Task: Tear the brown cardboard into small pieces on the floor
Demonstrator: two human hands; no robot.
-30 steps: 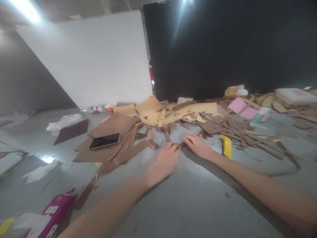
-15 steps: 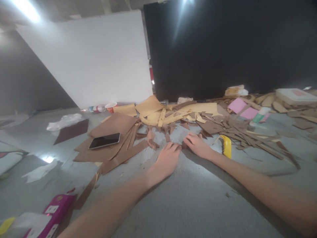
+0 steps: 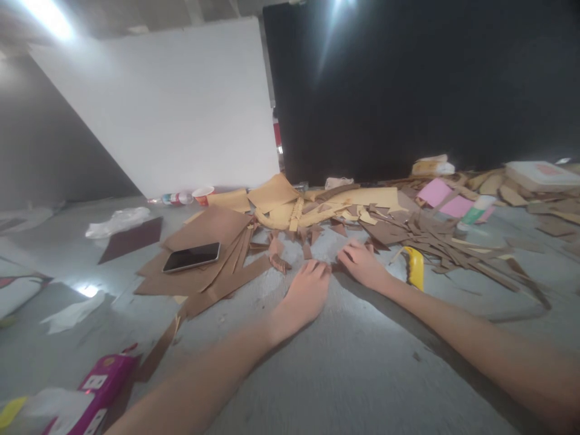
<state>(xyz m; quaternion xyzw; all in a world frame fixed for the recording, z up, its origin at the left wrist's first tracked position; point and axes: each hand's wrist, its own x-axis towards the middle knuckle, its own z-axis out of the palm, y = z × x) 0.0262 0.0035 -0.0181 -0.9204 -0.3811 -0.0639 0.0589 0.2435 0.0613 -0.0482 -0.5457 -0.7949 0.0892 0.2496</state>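
Observation:
Just past the middle of the grey table (image 3: 362, 362), my left hand (image 3: 309, 291) rests low with its fingers curled and pressed together. Facing it, my right hand (image 3: 363, 264) is closed too, its fingertips pointing down. A small brown cardboard piece (image 3: 334, 267) shows in the narrow gap between the fingertips, and both hands grip its ends; most of it is hidden. Beyond the left fingers lies a curled, pleated brown strip (image 3: 280, 262). To the right of my right wrist is a yellow-handled tool (image 3: 415, 268).
Brown sheets (image 3: 212, 223) lie at left with a phone (image 3: 193, 258) on top. Thin offcuts (image 3: 435, 241) are heaped at right, near a glue bottle (image 3: 478, 210). Tan sheets (image 3: 274, 194) and a paper cup (image 3: 203, 194) stand behind. A magenta object (image 3: 106, 377) is at lower left.
Hardly anything differs. My right fingers have shifted very slightly, while the left hand stays in place and the surrounding scraps are unmoved.

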